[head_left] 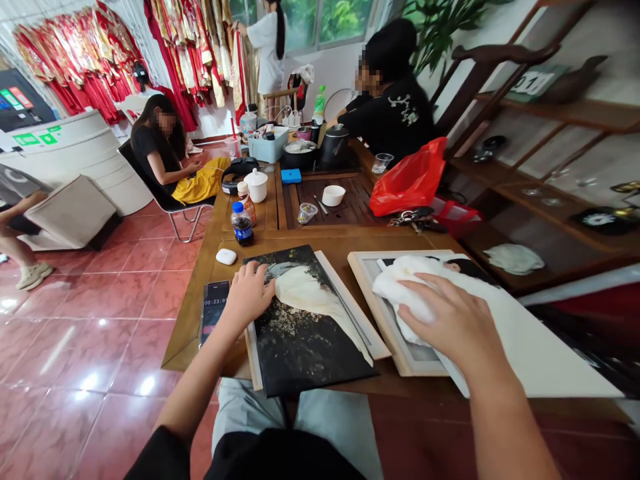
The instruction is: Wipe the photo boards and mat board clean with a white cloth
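Observation:
My left hand [249,293] lies flat, fingers spread, on the upper left corner of a dark photo print [305,340] resting on a light frame at the wooden table's near edge. My right hand [453,320] presses a crumpled white cloth [400,283] against a second picture in a pale frame [395,333] to the right. A large white board [540,347] lies over that frame's right side.
A phone [214,308] showing a timer lies left of my left hand, with a small white case [226,256] and a dark drink bottle [243,225] beyond. A red plastic bag [410,180], bowls, cups and a kettle crowd the far table. Two people sit there; another stands at hanging red garments.

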Demonstrator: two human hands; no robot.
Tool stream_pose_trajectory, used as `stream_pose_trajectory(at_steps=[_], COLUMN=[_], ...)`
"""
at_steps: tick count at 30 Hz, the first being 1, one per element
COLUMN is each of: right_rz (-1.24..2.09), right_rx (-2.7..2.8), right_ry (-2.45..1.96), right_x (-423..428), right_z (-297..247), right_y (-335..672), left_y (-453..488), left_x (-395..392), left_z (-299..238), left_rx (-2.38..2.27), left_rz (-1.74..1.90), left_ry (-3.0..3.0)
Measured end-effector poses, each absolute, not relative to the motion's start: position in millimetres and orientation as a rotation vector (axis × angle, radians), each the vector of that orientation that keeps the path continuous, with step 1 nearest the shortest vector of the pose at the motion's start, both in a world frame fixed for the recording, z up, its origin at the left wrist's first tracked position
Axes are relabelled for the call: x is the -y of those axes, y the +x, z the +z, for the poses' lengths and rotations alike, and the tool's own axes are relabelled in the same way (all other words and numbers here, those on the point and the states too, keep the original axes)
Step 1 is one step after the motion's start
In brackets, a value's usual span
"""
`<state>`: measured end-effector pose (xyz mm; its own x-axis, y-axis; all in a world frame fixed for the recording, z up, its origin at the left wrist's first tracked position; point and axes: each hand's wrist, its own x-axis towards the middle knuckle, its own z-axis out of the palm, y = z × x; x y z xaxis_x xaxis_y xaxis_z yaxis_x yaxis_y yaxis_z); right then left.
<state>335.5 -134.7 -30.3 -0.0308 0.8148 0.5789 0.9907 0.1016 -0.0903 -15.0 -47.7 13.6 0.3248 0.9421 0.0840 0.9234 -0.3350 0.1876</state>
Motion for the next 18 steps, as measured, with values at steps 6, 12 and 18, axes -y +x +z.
stream_pose_trajectory(at_steps=[6,12,18], right_rz=[-0.381,0.707,1.447], right_rx=[1.677,1.337,0.811], right_ry=[-1.623,-1.622,-1.381], right_x=[189,257,254], right_z=[-4,-23,-54], right_y=[283,227,194], left_y=[9,16,15], left_x=[-1,-24,-37], left_z=[18,8,4], left_rx=[-1.625,-1.572,-1.58], left_rz=[0.128,0.021,-0.036], left_ry=[2.55,2.552,2.484])
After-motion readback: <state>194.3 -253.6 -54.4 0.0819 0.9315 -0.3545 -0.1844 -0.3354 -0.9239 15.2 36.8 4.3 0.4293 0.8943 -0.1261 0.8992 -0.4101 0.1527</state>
